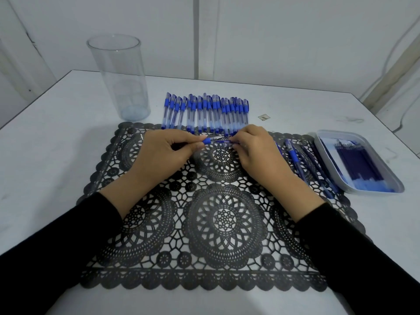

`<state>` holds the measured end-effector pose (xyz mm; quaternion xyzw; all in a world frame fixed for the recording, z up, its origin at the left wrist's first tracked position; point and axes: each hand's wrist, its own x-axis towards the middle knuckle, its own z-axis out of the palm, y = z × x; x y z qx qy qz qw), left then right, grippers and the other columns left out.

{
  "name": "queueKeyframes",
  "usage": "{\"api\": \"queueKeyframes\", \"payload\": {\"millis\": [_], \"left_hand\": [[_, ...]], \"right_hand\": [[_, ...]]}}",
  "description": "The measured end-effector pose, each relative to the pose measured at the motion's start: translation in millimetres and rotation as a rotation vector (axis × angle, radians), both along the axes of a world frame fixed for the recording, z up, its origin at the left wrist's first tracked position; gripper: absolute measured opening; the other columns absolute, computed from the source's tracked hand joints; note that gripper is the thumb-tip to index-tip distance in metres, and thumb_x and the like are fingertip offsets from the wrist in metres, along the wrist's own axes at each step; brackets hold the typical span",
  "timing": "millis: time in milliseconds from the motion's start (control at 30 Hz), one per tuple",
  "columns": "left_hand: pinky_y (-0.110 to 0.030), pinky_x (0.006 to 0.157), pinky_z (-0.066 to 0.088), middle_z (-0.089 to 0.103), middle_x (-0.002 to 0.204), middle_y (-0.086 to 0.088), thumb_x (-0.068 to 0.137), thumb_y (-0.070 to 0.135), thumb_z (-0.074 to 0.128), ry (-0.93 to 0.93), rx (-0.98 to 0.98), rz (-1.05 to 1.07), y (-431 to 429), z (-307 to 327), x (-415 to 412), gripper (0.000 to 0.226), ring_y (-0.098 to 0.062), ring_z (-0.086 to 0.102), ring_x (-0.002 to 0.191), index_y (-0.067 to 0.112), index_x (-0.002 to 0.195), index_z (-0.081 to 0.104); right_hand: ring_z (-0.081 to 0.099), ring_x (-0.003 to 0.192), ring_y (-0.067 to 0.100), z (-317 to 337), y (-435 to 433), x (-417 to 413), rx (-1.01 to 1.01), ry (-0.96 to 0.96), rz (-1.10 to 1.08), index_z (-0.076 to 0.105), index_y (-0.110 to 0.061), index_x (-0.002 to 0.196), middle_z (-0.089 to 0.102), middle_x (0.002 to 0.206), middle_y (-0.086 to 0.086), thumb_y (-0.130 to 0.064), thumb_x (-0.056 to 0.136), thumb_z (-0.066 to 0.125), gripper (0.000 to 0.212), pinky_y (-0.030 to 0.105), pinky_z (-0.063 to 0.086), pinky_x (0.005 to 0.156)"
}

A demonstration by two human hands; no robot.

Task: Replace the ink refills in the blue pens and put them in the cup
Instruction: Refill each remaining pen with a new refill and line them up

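- Pinching the blue grip end of a pen (208, 140) with the left hand (163, 152), thumb and forefinger closed on it, the other fingers curled beneath.
- Gripping a thin blue length (223, 142) of the same pen with the right hand (258, 153), fingers bent round it. Cannot tell whether barrel or refill, since the fingertips cover most of it.
- Holding both ends close together just above the far middle of a black lace mat (204, 201), with black sleeves (68, 235) reaching in from the near edge.
- Working just in front of a row of blue pens (205, 113) laid side by side on the white table (68, 155), caps pointing away and near ends reaching the mat's far border.
- Hiding the near tips of a few pens in that row behind the right knuckles.
- Facing a clear cup (118, 78), upright at the far left of the table, well apart from both hands.
- Covering with the right hand and wrist part of some loose pens (295, 158) lying on the mat's right edge.
- Reaching nowhere near the pale tray (345, 133) just right of those pens, filled with dark blue refills (354, 164) lying lengthwise.
- Passing over a small scrap (263, 117) on the bare table, between the row and the tray.
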<state>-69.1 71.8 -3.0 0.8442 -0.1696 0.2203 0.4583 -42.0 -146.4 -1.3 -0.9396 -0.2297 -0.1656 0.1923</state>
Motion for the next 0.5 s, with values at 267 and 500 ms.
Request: {"api": "queueKeyframes", "payload": {"millis": [267,500], "left_hand": [[-0.043,0.068,0.058,0.072,0.086,0.019,0.083,0.022,0.078,0.020,-0.027,0.001,-1,2,-3,0.023,-0.022,0.072,0.071,0.029,0.104,0.073],[-0.013,0.077,0.055,0.073,0.090,0.014,0.078,0.018,0.080,-0.009,-0.026,-0.044,-2,5,-6,0.026,0.003,0.070,0.082,0.016,0.104,0.075]], "right_hand": [[0.060,0.081,0.004,24,-22,-15,0.572,0.208,0.003,0.068,-0.022,0.101,0.067,0.090,-0.003,-0.017,0.089,0.070,0.013,0.010,0.046,0.072],[0.063,0.083,0.006,28,-16,-20,0.511,0.232,0.044,0.073,-0.023,0.105,0.069,0.093,-0.010,-0.019,0.088,0.070,0.017,0.026,0.055,0.082]]}}
